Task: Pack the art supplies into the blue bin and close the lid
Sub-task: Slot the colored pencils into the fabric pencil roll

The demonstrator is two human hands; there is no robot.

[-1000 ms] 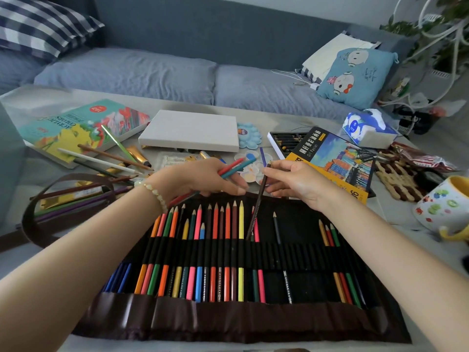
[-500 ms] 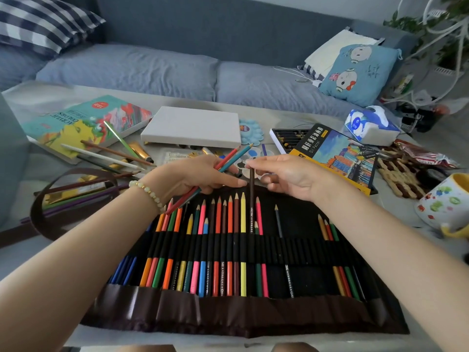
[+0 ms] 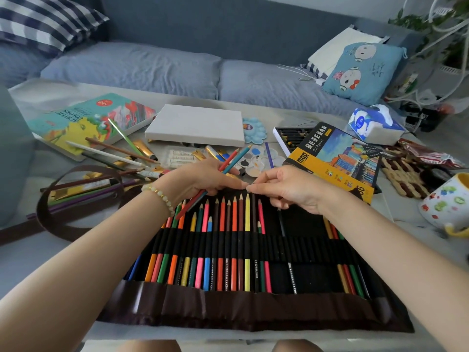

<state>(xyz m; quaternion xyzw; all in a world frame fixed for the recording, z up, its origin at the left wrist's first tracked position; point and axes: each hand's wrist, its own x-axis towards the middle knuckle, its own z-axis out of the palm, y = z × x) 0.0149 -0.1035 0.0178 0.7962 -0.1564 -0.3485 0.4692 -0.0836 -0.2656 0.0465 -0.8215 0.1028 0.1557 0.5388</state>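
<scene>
one dark pencil (image 3: pixel 254 217), tilted a second ago, is now slotted in the pencil roll (image 3: pixel 309 252), its tip pinched by the right hand (image 3: pixel 289 190); two pencils (image 3: pixel 234 158) are gripped by the left hand (image 3: pixel 203 180); binning is judged distant.

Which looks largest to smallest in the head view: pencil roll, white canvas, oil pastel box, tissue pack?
1. pencil roll, by far, though it lies nearest the camera.
2. white canvas and oil pastel box: look about alike; the box is nearer, so unranked.
3. tissue pack, smallest.
</scene>
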